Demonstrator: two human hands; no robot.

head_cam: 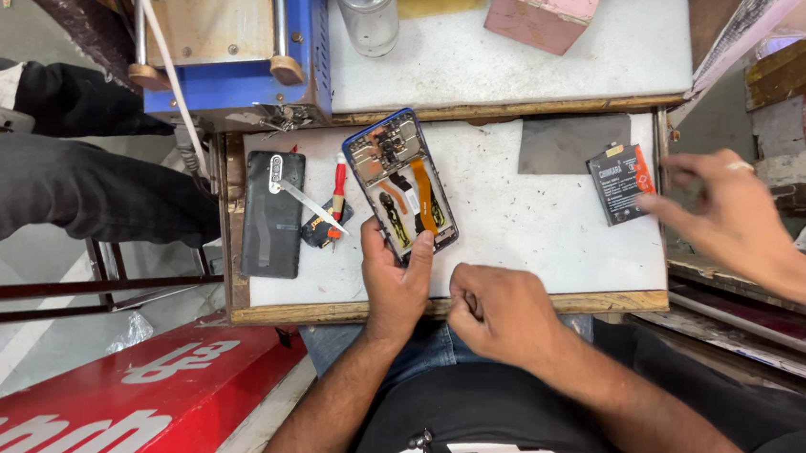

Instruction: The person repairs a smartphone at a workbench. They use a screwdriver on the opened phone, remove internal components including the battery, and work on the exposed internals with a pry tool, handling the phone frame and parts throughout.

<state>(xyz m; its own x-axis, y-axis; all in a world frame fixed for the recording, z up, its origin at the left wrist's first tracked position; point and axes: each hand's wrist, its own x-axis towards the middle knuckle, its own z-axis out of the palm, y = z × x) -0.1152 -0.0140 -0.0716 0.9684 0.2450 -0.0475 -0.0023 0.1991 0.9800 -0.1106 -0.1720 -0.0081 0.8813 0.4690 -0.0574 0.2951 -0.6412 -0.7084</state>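
Nearest to the camera, the right hand [502, 311] was curled into a loose fist and rested on the front wooden edge of the small work table [537, 227]; whether something small was pinched inside the fingers, I cannot tell. Just beside it, the left hand [396, 279] lay on the table with the thumb pressed on the lower end of the opened phone [402, 181], and the other fingers seemed to be folded under it. The phone had a blue frame and lay tilted on the white surface, its back removed, so an orange flat cable and dark parts inside were visible.

To the left of the phone lay a small red screwdriver [337, 195], metal tweezers [306, 198] and a dark back cover [273, 212], close to each other. Farther on the right side, another person's hand [725, 209] with spread fingers touched a black battery [619, 181] near the table edge, and a grey sheet [568, 142] lay next to it. At the far side stood a blue machine [235, 41], a clear bottle [367, 3] and a pink box [543, 9]
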